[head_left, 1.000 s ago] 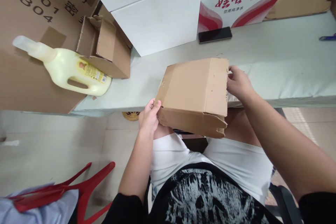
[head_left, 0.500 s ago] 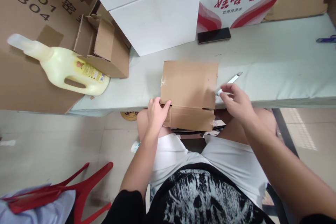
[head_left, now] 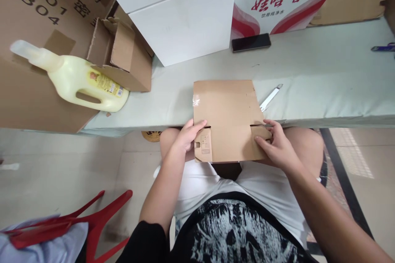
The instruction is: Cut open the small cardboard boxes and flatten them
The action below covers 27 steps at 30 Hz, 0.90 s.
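Observation:
A flat piece of brown cardboard (head_left: 228,107) with slots and flaps lies partly on the table edge and partly over my lap. My left hand (head_left: 187,134) grips its left side, thumb on top near the slot, beside a flap with a small printed label. My right hand (head_left: 276,141) holds the right flap between thumb and fingers. A utility knife (head_left: 270,97) with a white handle rests on the table just past the cardboard's right edge, its lower end close to the cardboard.
A black phone (head_left: 251,42) lies before the white cartons (head_left: 185,24). At left, a pale yellow jug (head_left: 69,74) leans by a small open cardboard box (head_left: 129,57). Purple-handled scissors or a pen (head_left: 382,47) lie far right. A red chair (head_left: 101,218) stands lower left.
My right hand has left the utility knife and taken hold of the cardboard's right flap. The cardboard has shifted slightly toward me, and its near part now looks wider, with the labelled flap showing.

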### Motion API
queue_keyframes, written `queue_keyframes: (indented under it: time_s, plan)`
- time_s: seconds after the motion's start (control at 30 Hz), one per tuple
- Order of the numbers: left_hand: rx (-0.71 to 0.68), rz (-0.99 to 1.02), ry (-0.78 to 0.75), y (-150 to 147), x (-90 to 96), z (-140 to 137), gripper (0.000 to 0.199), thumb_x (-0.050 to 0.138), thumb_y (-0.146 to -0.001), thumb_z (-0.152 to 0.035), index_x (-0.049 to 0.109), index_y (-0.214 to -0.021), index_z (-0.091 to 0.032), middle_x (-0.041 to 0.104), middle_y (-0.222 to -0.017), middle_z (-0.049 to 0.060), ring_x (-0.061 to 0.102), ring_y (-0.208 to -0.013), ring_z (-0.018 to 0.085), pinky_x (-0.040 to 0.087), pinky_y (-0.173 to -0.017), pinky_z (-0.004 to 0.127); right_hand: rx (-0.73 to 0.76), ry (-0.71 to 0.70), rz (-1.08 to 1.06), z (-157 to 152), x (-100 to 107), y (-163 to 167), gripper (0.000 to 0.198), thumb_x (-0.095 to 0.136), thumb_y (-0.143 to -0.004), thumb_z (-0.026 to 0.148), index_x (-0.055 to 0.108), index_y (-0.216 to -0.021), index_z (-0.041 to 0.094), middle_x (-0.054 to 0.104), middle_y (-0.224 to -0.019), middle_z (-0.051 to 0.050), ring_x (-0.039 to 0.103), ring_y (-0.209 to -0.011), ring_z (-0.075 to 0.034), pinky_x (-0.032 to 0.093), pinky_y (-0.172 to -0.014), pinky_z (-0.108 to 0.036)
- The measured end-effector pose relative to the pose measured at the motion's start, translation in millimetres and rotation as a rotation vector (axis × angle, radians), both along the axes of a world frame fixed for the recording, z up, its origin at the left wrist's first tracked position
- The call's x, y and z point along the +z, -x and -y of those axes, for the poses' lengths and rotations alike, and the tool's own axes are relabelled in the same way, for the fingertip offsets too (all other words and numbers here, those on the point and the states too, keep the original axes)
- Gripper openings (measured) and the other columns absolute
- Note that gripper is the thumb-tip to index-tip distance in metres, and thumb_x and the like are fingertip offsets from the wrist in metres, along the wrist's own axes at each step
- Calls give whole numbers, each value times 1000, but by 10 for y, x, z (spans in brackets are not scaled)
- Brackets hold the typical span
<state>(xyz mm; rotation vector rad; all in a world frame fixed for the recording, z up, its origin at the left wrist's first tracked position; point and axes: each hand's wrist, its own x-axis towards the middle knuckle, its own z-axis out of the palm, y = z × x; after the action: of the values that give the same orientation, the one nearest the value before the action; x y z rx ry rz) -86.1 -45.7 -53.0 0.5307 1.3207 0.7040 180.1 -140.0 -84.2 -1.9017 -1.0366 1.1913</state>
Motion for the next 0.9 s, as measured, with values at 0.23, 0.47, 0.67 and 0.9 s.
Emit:
queue_keyframes:
  time_s: [0.23, 0.47, 0.67, 0.9]
  plan:
    - [168, 121, -159, -24, -13, 39, 43, 90, -63, -34, 67, -96, -20, 77, -81, 1, 76, -78, 20, 62, -75, 32, -276, -208, -470, 25, 75, 78, 69, 71, -74, 62, 46, -131, 32, 67, -114, -7, 69, -94, -23, 58, -74, -37]
    - [237, 264, -223, -437, -90, -24, 54, 97, -52, -40, 61, -87, -20, 76, -81, -2, 77, -80, 20, 62, -84, 33, -183, -164, -667, 178, 15, 326, 49, 84, -67, 60, 65, -96, 26, 74, -95, -5, 72, -90, -23, 62, -85, -42]
    - [41, 392, -239, -1016, -125, -10, 51, 92, -66, -44, 65, -102, -20, 78, -108, 8, 73, -112, 27, 56, -105, 42, -336, -96, -727, 193, -14, 406, 47, 86, -68, 57, 67, -92, 21, 77, -95, -7, 74, -80, -23, 65, -73, -40]
    - [-236, -175, -521, -944, -316, -358, 53, 67, -92, -42, 53, -140, -25, 66, -139, 13, 61, -134, 27, 47, -115, 46, -759, -358, -425, 14, 185, -259, 45, 88, -61, 48, 65, -88, 21, 75, -94, -5, 73, -77, -24, 67, -62, -39]
